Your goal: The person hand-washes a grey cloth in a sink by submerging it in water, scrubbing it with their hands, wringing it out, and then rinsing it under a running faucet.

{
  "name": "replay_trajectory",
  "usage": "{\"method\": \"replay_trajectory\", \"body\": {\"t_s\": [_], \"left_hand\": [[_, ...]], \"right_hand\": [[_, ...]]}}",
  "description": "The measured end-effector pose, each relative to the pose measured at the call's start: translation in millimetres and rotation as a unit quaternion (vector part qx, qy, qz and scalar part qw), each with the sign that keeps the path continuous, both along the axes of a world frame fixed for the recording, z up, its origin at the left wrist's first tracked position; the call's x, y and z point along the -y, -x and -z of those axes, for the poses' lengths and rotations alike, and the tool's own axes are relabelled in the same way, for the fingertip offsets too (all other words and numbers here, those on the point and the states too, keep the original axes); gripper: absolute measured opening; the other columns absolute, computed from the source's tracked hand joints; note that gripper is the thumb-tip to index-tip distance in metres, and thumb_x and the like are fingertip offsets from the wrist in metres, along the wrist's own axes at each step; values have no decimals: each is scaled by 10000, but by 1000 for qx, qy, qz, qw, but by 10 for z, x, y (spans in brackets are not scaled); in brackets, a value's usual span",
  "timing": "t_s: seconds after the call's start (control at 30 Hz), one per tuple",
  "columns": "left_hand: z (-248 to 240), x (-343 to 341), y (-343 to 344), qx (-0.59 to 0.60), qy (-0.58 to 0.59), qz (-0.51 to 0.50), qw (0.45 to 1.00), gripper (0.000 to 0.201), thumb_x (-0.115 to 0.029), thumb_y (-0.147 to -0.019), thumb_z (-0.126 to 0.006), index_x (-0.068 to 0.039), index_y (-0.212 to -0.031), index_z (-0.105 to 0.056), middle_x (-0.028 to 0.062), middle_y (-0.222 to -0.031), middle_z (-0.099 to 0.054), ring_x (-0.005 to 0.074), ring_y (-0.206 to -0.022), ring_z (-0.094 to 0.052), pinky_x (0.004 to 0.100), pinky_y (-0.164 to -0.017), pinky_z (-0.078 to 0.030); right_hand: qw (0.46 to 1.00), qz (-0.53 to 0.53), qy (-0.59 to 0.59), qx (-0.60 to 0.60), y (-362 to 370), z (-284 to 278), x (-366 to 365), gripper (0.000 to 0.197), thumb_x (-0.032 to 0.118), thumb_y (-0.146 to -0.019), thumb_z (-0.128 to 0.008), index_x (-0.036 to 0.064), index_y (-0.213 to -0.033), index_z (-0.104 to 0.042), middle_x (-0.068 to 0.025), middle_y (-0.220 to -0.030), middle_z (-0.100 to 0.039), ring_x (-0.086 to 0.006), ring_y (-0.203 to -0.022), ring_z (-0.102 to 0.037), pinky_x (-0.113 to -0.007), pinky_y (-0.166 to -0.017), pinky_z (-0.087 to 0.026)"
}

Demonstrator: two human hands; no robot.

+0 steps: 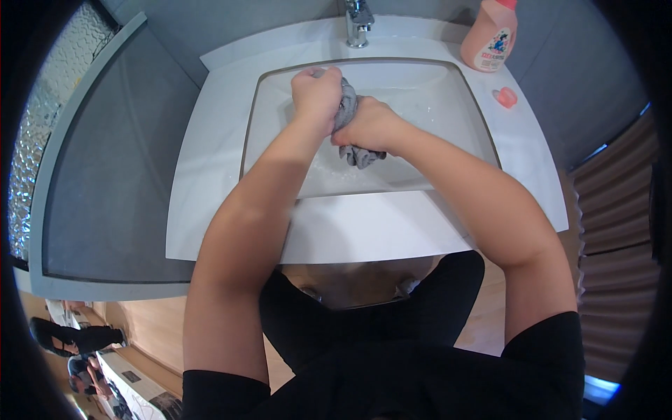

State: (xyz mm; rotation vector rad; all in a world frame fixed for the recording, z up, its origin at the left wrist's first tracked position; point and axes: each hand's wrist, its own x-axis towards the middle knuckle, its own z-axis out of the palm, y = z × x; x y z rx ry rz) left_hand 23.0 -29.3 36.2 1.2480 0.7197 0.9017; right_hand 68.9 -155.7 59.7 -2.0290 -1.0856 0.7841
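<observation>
A twisted grey cloth (346,105) is stretched between my two hands above the white sink basin (448,133). My left hand (316,96) is closed around its upper end, near the basin's far left part. Lower and to the right, my right hand (371,124) grips the cloth, and a bunched end hangs out below that fist. Both wrists are bent over the basin. The cloth looks wet, with small drops in the basin under it, though I cannot tell how much water it holds.
A chrome faucet (358,24) stands behind the basin. On the white countertop (532,161) at the right are a pink bottle (490,42) and a small pink cap (505,97). A grey panel (119,175) rises at the left. Other people (77,339) are far off at the lower left.
</observation>
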Motion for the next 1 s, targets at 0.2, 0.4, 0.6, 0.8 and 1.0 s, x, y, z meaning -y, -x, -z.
{"method": "replay_trajectory", "body": {"t_s": [0.2, 0.4, 0.6, 0.8, 1.0], "left_hand": [[-72, 102, -70, -173, -113, -75, 976, 479, -169, -840, -689, 100, -1229, -612, 211, -1079, -695, 279, -940, -682, 379, -821, -540], [-32, 3, -75, -199, -97, -77, 972, 513, -187, -837, -667, 104, -1255, -606, 234, -1113, -692, 309, -980, -683, 385, -855, -530], [56, -151, -44, -74, -51, -116, 989, 485, -221, -835, -729, 77, -1205, -633, 271, -1158, -684, 371, -1066, -681, 420, -931, -520], [-171, 62, 50, 41, 41, -85, 995, 513, -266, -872, -771, 107, -1171, -583, 227, -1062, -664, 279, -966, -652, 393, -869, -521], [-196, 14, 122, 47, -73, -102, 991, 442, -265, -871, -769, 76, -1090, -591, 193, -1013, -657, 264, -887, -653, 391, -809, -526]], "right_hand": [[992, 11, 44, 114, -53, 96, -51, 507, 301, -651, -850, -17, -1028, -729, -218, -1047, -735, -331, -980, -720, -380, -841, -580], [979, 16, 51, 196, -85, 254, -191, 509, 302, -658, -862, -8, -1036, -722, -216, -1031, -736, -336, -976, -723, -386, -860, -583], [976, 35, -109, 184, -42, 224, -121, 858, 306, -606, -886, 33, -1343, -542, -270, -1204, -659, -400, -1110, -644, -435, -960, -522], [984, -41, -126, 121, -90, 212, -111, 1302, 495, -525, -902, -51, -1536, -288, -298, -1323, -572, -394, -1216, -597, -419, -1035, -495], [977, -110, -178, 48, -52, 86, -28, 1355, 463, -544, -913, -63, -1563, -191, -299, -1379, -541, -403, -1300, -542, -410, -1078, -460]]}}
